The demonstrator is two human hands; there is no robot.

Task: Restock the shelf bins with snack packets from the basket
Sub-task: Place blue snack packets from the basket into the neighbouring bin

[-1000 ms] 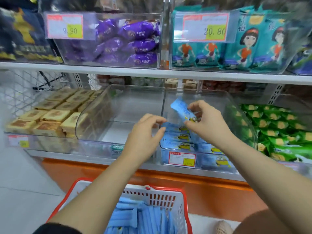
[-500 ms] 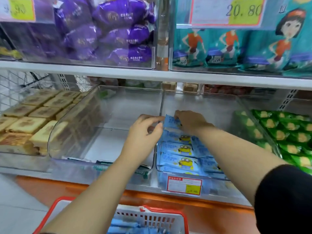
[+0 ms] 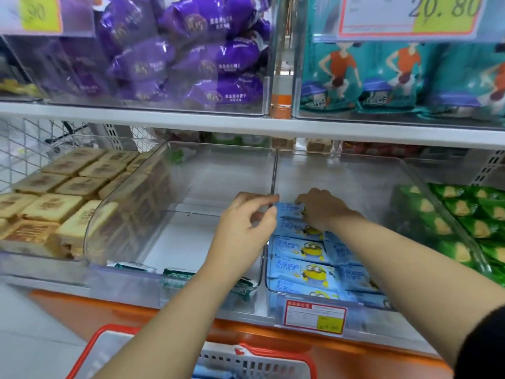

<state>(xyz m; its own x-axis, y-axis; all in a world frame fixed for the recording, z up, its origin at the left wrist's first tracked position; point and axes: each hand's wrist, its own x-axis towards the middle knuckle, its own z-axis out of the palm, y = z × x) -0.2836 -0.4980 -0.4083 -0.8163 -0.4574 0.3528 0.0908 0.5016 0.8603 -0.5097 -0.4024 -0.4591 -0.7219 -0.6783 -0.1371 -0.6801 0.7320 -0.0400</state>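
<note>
Blue packet [image 3: 287, 212], aloft earlier, now down in bin [image 3: 369, 176]; left grip [image 3: 246, 228], right grip [image 3: 322, 207] pinching it.

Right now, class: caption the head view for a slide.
Right hand tucks a blue packet into the clear bin, left hand at the divider.

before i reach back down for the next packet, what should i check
1. Rearmost blue packet lies in the clear bin: ok, it sits behind the minion packets.
2. Right hand clear of it: not ok, the hand holds its edge.
3. Left hand free: cannot tell, its fingers curl at the divider.
4. Room at the bin's back: ok, bare floor shows there.
5. Basket has more stock: ok, blue stock shows below the arms.
</note>
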